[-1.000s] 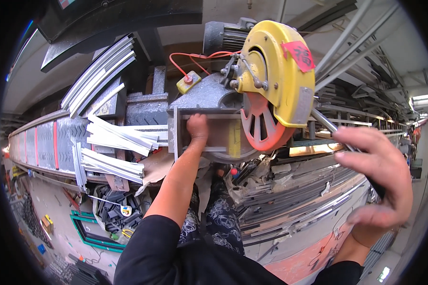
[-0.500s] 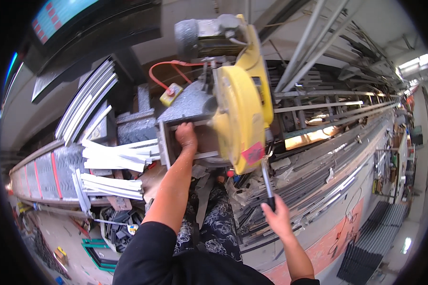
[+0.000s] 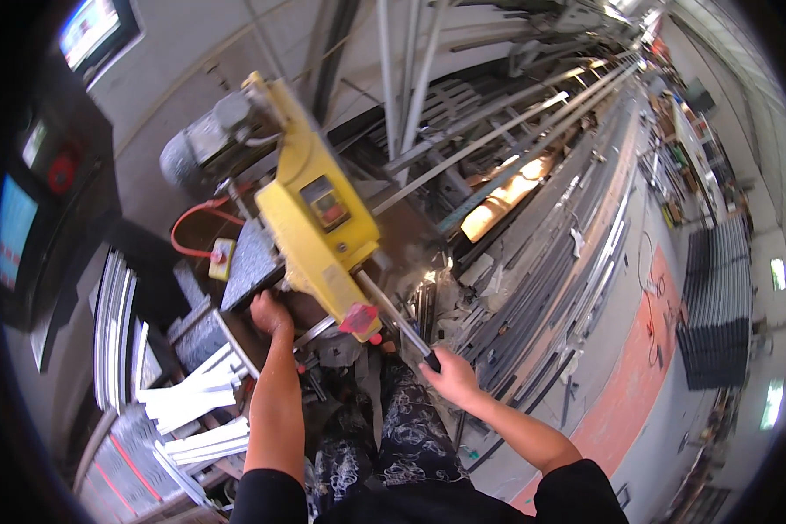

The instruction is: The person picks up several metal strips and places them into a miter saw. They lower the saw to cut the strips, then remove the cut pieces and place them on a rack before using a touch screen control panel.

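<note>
A yellow cut-off saw with a grey motor stands in front of me, left of the middle. My right hand is closed round the black grip of its metal lever. My left hand rests in the saw's bed, beside the grey fence, fingers curled. Whatever it holds there is hidden. A pale metal profile runs between that hand and the blade guard.
Cut white profiles lie on a bench at left. A yellow switch box with a red cable sits behind the fence. Long metal bars cover the floor at right, near a stack of dark profiles.
My view has swung to the right, so the saw and bench appear further left and tilted. My right hand stays on the lever grip, and my left hand remains in the saw's bed.
</note>
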The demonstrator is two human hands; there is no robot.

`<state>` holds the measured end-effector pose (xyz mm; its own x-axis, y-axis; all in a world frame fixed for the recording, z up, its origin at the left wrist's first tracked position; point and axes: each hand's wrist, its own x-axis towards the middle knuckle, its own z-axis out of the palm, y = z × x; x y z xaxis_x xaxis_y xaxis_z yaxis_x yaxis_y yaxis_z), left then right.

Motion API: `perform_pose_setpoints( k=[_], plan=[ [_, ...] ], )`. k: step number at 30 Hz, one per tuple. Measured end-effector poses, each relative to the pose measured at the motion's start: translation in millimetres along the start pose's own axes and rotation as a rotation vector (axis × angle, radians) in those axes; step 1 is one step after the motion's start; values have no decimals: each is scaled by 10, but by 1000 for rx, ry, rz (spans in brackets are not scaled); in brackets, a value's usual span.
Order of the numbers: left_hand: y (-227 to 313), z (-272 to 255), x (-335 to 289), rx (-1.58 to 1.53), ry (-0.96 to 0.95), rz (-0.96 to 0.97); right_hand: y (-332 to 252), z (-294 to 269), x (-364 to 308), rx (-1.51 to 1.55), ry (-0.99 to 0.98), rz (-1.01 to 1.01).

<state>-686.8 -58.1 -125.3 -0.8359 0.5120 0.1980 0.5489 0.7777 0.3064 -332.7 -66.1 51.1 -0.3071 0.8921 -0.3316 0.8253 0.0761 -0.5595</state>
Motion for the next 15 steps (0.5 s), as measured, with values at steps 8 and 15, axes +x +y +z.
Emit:
perform_pose_setpoints(
  k=[8,15],
  plan=[
    [-7,-6,12,-19,12,127,67,-16,7,8,16,-51],
    [43,-77,10,7,2,108,149,69,14,7,11,-36]
  ],
)
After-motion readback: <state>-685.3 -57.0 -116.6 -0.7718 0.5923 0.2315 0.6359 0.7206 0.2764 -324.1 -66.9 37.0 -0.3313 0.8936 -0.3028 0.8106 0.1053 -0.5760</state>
